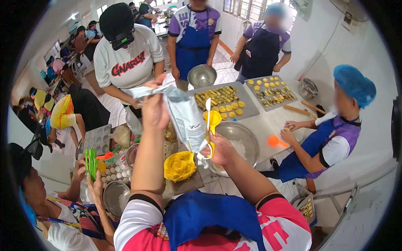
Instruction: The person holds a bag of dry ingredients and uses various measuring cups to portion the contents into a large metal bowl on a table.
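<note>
My left hand (155,113) is raised and grips the upper end of a silver-white foil pouch (187,120), which bears printing. The pouch slants down toward my right hand (221,150). In that hand are yellow measuring cups (214,118) and a white measuring spoon (208,108); the pouch's lower end is close to its fingers, and I cannot tell whether they pinch it. Beneath my right hand stands a wide steel mixing bowl (253,146) with white powder inside. A mound of yellow dough or filling (179,166) lies between my forearms.
Trays of shaped yellow pastries (216,102) (271,91) lie across the table. To the left are eggs (117,172), a muffin pan (95,136) and a steel bowl (110,197). A co-worker's hands (92,178) hold green measuring spoons (91,161). An orange scoop (274,140) lies near another co-worker.
</note>
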Demonstrator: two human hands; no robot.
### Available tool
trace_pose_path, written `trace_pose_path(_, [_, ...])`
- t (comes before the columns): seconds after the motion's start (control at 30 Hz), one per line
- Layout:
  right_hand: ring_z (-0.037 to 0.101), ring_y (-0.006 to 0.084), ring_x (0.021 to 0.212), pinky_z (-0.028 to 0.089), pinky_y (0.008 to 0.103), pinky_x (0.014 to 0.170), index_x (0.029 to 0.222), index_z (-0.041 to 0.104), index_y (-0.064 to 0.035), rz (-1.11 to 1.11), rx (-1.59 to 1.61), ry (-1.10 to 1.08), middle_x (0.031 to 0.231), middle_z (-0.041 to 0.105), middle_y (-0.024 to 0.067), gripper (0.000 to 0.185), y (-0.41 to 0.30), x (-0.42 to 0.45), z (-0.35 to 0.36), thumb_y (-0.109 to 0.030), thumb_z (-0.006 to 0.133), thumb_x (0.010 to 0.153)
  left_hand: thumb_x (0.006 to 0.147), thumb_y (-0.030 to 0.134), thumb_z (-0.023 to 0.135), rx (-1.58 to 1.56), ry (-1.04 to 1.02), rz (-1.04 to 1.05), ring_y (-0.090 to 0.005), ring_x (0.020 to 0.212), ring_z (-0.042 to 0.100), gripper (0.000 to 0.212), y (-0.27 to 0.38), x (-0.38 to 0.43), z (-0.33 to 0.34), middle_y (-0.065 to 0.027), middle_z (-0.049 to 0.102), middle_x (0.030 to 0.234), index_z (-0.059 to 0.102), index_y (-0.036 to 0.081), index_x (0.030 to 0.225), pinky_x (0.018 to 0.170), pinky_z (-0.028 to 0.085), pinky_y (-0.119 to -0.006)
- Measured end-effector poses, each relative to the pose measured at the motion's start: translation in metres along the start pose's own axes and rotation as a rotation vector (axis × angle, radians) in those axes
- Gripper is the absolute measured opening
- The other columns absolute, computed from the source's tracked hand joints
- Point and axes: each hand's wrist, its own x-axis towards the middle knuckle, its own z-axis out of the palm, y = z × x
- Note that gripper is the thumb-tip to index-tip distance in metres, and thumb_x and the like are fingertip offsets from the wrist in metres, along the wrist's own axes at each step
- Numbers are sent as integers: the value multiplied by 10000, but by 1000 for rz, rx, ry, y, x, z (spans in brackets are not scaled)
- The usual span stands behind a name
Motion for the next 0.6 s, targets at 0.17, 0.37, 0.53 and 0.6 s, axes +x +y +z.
trace_pose_path(0.17, [423, 129, 588, 353, 266, 531, 1006, 525, -143, -96, -8, -51, 892, 541, 58, 146, -27, -61, 1, -207, 518, 876, 819, 107, 587, -502, 2, -328, -252, 839, 608, 124, -69, -5, 61, -116, 572, 1099, 545, 169, 918, 719, 529, -391])
trace_pose_path(0.37, [434, 123, 602, 350, 255, 521, 934, 550, -164, -213, -111, -243, 827, 523, 27, 183, -59, -123, 3, -195, 653, 786, 856, 249, 540, -853, -553, -596, -213, 924, 486, 217, -128, -3, 88, -70, 499, 1176, 516, 121, 1030, 812, 467, -353])
trace_pose_path(0.53, [471, 152, 646, 364, 256, 541, 944, 569, -115, -235, -232, -313, 881, 567, 48, 158, -74, -156, -6, -126, 627, 797, 849, 206, 560, -862, -573, -698, -184, 876, 471, 281, -168, -21, 135, -74, 464, 1207, 473, 119, 1101, 826, 439, -325])
trace_pose_path(0.6, [456, 142, 633, 354, 251, 539, 946, 572, -109, -253, -240, -281, 843, 546, 30, 157, -81, -166, -1, -132, 625, 800, 835, 209, 573, -793, -563, -714, -202, 904, 481, 313, -169, -26, 149, -92, 460, 1208, 472, 111, 1114, 841, 433, -341])
